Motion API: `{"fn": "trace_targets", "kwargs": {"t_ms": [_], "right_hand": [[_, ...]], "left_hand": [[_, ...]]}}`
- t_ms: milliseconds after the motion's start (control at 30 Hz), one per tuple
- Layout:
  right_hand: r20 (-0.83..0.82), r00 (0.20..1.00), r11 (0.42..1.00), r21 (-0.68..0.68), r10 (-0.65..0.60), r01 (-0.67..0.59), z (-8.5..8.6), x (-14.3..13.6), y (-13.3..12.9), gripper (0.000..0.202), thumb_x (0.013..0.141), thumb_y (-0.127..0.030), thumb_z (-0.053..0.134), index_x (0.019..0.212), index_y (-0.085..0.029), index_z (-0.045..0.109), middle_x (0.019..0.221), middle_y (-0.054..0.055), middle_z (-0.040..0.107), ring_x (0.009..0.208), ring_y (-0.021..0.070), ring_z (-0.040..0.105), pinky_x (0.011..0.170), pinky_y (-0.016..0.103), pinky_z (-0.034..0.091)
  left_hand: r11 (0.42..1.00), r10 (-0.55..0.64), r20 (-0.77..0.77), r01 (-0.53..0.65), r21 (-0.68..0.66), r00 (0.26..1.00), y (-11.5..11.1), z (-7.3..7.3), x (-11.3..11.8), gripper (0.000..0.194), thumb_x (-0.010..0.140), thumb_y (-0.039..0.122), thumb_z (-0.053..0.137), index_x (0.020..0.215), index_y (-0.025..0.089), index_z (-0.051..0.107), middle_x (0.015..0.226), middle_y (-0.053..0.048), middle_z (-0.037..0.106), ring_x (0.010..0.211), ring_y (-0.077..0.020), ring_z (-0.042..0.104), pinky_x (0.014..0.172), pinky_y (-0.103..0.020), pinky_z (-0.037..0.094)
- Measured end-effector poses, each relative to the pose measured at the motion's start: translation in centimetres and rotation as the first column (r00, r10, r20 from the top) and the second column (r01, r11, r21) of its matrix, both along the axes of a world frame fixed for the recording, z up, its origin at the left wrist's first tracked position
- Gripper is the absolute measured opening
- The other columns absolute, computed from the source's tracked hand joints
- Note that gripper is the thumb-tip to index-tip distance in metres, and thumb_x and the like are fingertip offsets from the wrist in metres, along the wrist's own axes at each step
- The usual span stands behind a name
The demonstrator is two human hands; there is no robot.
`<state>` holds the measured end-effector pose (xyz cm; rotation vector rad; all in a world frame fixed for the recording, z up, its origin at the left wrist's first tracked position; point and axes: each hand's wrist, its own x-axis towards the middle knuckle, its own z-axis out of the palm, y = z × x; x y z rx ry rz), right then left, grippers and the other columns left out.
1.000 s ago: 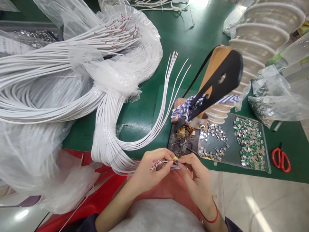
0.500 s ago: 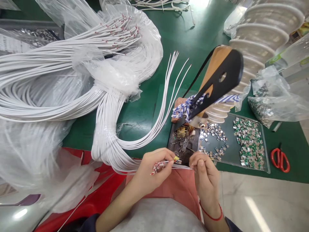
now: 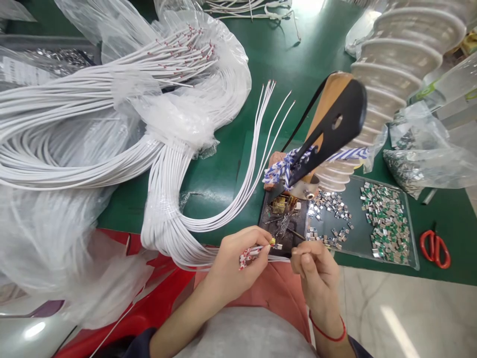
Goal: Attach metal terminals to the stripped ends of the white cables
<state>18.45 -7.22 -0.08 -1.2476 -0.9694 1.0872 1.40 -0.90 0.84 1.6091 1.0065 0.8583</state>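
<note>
At the near edge of the green table (image 3: pixel 223 179), the left hand (image 3: pixel 238 263) pinches a thin white wire (image 3: pixel 261 248) near its red-striped tip. The right hand (image 3: pixel 316 273) is curled closed just beside it; whether it holds anything is unclear. The wire looks light, limp and springy, best gripped close to its end.

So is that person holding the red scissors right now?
No, the red-handled scissors lie on the green table far to the right, while the right hand and left hand pinch thin white wires.

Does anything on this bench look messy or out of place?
Mostly tidy. Small metal clips lie scattered loose across the tray rather than heaped, and red scissors sit near the table edge. The left hand pinches wire ends; the right hand is beside it.
</note>
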Motion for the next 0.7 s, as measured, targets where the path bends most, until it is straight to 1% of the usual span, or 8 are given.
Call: {"fn": "trace_targets", "kwargs": {"t_ms": [67,133,233,367,433,500,600,700], "right_hand": [[0.107,0.994,1.0,-0.024,-0.015,0.017,-0.01,0.04,0.11,0.013,0.103,-0.035,0.057,0.101,-0.025,0.066,0.061,-0.007,0.046,0.051,0.0093,0.042,0.049,0.02,0.037],[0.167,0.986,0.999,-0.041,0.006,0.001,0.01,0.07,0.23,0.012,0.105,-0.032,0.054,0.102,-0.025,0.063,0.061,-0.007,0.049,0.051,0.0092,0.046,0.05,0.018,0.039],[0.252,0.965,0.996,-0.06,0.071,-0.058,0.13,0.19,0.31,0.013,0.104,-0.027,0.053,0.094,-0.025,0.061,0.065,-0.006,0.056,0.056,0.0091,0.052,0.054,0.017,0.044],[0.37,0.927,0.998,-0.029,0.063,-0.056,0.46,0.34,0.28,0.014,0.101,-0.022,0.057,0.088,-0.025,0.063,0.071,-0.005,0.061,0.058,0.0088,0.054,0.055,0.016,0.045],[0.395,0.918,0.999,-0.006,0.041,-0.043,0.5,0.31,0.26,0.01,0.098,-0.019,0.059,0.093,-0.026,0.064,0.074,-0.005,0.064,0.06,0.0089,0.058,0.056,0.016,0.046],[0.399,0.917,1.0,-0.014,0.026,-0.023,0.38,0.2,0.26,0.009,0.096,-0.017,0.061,0.094,-0.026,0.063,0.072,-0.006,0.063,0.058,0.0086,0.057,0.054,0.015,0.045],[0.386,0.922,0.999,-0.036,0.008,0.006,0.08,-0.01,0.37,0.012,0.093,-0.017,0.065,0.086,-0.025,0.06,0.067,-0.007,0.057,0.055,0.0088,0.053,0.05,0.015,0.043],[0.371,0.929,1.0,-0.006,-0.008,0.011,0.04,-0.23,0.6,0.015,0.091,-0.017,0.067,0.08,-0.023,0.06,0.074,-0.003,0.062,0.067,0.0108,0.06,0.06,0.017,0.05]], "left_hand": [[1.0,0.005,-0.005,-0.006,-0.007,1.0,-0.03,-0.04,0.14,0.02,0.087,0.002,0.056,0.077,0.019,0.059,0.088,0.002,0.071,0.078,-0.0098,0.067,0.075,-0.017,0.051],[1.0,0.006,-0.005,-0.006,-0.017,1.0,-0.07,-0.08,0.25,0.02,0.088,0.002,0.056,0.077,0.019,0.06,0.089,0.001,0.071,0.08,-0.0106,0.068,0.077,-0.018,0.052],[1.0,0.001,0.003,-0.001,-0.019,1.0,-0.12,-0.12,0.3,0.02,0.089,0.004,0.055,0.077,0.018,0.059,0.089,0.0,0.071,0.081,-0.0116,0.069,0.078,-0.02,0.053],[1.0,0.003,0.004,-0.003,-0.001,1.0,-0.32,-0.33,0.18,0.019,0.09,0.004,0.056,0.079,0.019,0.059,0.091,0.0,0.07,0.082,-0.0114,0.069,0.078,-0.019,0.053],[1.0,0.002,0.0,-0.002,0.002,1.0,-0.46,-0.45,0.13,0.018,0.09,0.004,0.057,0.08,0.019,0.059,0.092,0.0,0.07,0.083,-0.0114,0.069,0.078,-0.019,0.053],[1.0,0.009,-0.004,-0.009,0.001,1.0,-0.58,-0.52,0.14,0.018,0.09,0.004,0.057,0.08,0.019,0.059,0.092,0.0,0.07,0.082,-0.0117,0.069,0.077,-0.019,0.053],[0.999,0.024,-0.003,-0.024,0.024,1.0,-0.63,-0.48,0.19,0.018,0.089,0.004,0.057,0.081,0.02,0.06,0.091,0.0,0.071,0.082,-0.0115,0.069,0.076,-0.019,0.053],[0.997,0.031,0.002,-0.031,0.072,1.0,-0.54,-0.33,0.2,0.018,0.089,0.003,0.057,0.081,0.02,0.06,0.09,0.0,0.071,0.08,-0.0105,0.069,0.075,-0.017,0.052]]}}
